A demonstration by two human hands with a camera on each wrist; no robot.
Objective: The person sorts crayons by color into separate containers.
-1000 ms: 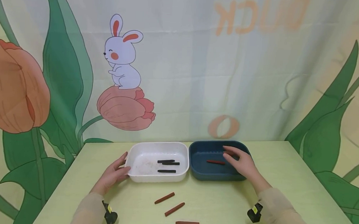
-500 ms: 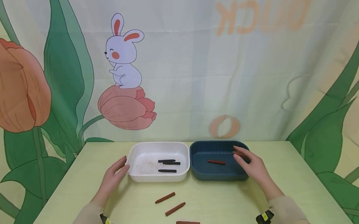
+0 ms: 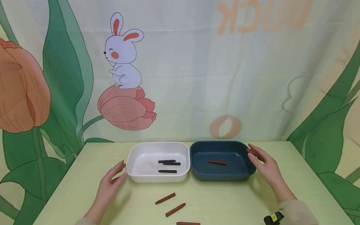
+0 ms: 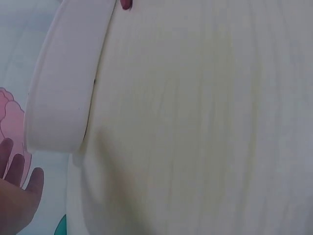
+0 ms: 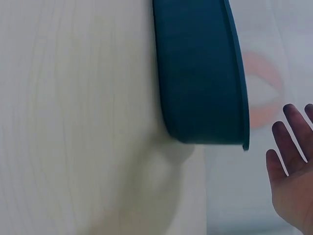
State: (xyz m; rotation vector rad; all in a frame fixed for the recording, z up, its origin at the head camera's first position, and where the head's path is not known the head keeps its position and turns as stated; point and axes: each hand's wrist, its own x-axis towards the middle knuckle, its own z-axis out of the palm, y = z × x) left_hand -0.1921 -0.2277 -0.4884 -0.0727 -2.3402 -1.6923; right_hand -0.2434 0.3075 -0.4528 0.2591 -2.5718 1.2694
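Note:
My left hand [image 3: 111, 181] is just left of a white tray [image 3: 157, 179], its fingers relaxed and holding nothing. In the left wrist view a gap shows between the left fingers [image 4: 34, 183] and the tray wall. Beside the right rim of a dark blue tray [image 3: 222, 178] is my right hand [image 3: 268, 170], fingers spread loosely. The right wrist view shows those fingers [image 5: 288, 147] apart from the blue tray. Three black crayons [image 3: 167, 171] lie in the white tray. A single dark red crayon [image 3: 217, 162] lies in the blue one.
Three more dark red crayons lie on the pale table in front of the trays: one at the left [image 3: 165, 198], a slanted crayon [image 3: 175, 210], and a nearest crayon [image 3: 188, 224]. Behind the trays hangs a printed curtain [image 3: 181, 75], close to the table's back edge.
My right hand has moved right, from over the blue tray to beside its right rim. My left hand has come off the white tray's left side. Trays and crayons stay put.

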